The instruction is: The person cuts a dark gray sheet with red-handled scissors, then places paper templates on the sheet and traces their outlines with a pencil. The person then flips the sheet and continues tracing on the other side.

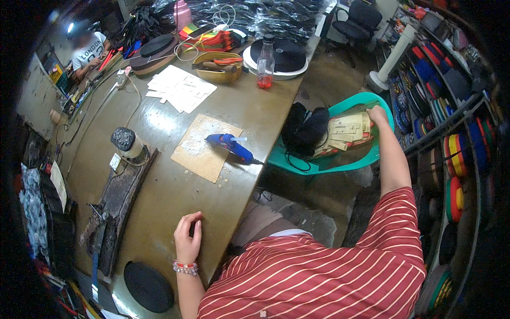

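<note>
My right arm stretches out to a teal plastic tub (390, 106) beside the table. My right hand (377, 115) is at the tub's far right inner side, fingers curled down by the cream printed tags (345, 129); what they hold is hidden. A black bundle with a cord (305, 129) fills the tub's left side. My left hand (188, 235), a beaded bracelet at its wrist, is over the table's near edge with fingers loosely bent, thumb apart and nothing in it. Beyond it, a blue glue gun (232, 147) lies on a piece of cardboard (204, 165) marked with whitish residue.
White paper sheets (180, 87), a yellow basket (219, 74), a bottle with red liquid (265, 64) and webbing rolls (289, 53) stand farther back. A black roll (149, 287) lies at lower left. Shelves of strap rolls (457, 154) line the right. Another person (90, 50) works at far left.
</note>
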`<state>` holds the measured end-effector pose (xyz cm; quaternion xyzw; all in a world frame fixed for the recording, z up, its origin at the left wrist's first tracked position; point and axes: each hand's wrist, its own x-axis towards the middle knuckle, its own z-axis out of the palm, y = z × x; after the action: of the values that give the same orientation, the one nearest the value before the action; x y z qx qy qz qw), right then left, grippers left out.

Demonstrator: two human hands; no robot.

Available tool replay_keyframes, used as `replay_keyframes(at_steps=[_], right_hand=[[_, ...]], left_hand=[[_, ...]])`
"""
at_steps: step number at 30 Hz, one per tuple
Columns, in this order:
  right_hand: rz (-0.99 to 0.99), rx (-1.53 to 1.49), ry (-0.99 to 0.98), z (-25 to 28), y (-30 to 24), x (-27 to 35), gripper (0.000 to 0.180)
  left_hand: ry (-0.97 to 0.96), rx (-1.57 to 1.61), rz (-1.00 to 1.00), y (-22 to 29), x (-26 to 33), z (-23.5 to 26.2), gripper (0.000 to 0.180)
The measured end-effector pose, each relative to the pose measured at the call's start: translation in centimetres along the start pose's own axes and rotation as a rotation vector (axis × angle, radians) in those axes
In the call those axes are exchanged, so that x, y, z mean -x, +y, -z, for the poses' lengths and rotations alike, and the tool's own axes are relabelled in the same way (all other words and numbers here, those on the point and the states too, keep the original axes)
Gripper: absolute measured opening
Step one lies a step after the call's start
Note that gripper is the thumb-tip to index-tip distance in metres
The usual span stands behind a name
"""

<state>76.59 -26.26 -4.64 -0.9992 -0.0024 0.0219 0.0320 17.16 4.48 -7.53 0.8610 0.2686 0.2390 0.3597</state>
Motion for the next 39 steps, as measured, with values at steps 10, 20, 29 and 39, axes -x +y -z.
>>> replay_keyframes(at_steps=[10,20,29,39], right_hand=[[0.106,-0.025,0.121,7.5,-2.0,0.9,0.046],[0.170,0.104,0.083,7.0,-2.3,2.2,0.044],[0.288,0.229,0.193,14.9,-2.3,2.5,0.038],[0.344,0.330,0.339,22.5,-0.9,6.0,0.036]], left_hand=[[-0.004,-0.015,-0.069,-0.2,0.2,0.0,0.017],[-0.016,-0.016,-0.040,-0.2,0.3,0.0,0.018],[-0.014,-0.018,-0.083,-0.1,0.5,0.1,0.018],[-0.047,-0.041,-0.118,-0.2,0.4,0.2,0.020]])
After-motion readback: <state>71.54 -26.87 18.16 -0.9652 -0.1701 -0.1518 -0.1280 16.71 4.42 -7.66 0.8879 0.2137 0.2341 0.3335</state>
